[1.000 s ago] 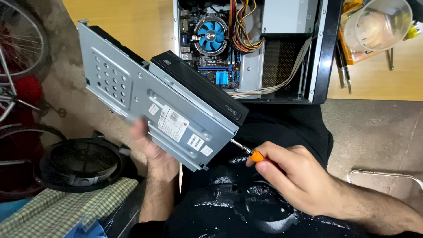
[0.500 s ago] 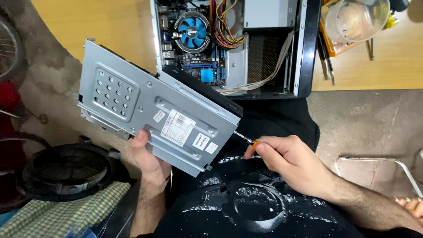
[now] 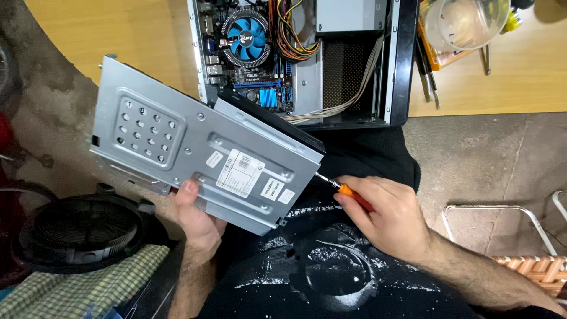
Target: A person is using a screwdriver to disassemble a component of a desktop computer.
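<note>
Compared with half a second earlier, the metal drive cage (image 3: pixel 195 147) sat lower and more level in view, and the screwdriver (image 3: pixel 339 190) tip had closed in on its right end. The left hand (image 3: pixel 198 221) gripped the cage from beneath, thumb pressed on the lower edge beside the white labels (image 3: pixel 239 172), fingers hidden behind the sheet metal. The right hand (image 3: pixel 387 215) was clamped around the orange-handled screwdriver, fingers curled shut, shaft pointing up-left at the cage corner. Beyond the fingers, an open computer case (image 3: pixel 307 59) with a blue fan (image 3: pixel 245 35) lay on a wooden table (image 3: pixel 118 35). A black round fan (image 3: pixel 80 227) and checked cloth (image 3: pixel 77 289) lay left of the left wrist, on a concrete floor (image 3: pixel 490 153).
</note>
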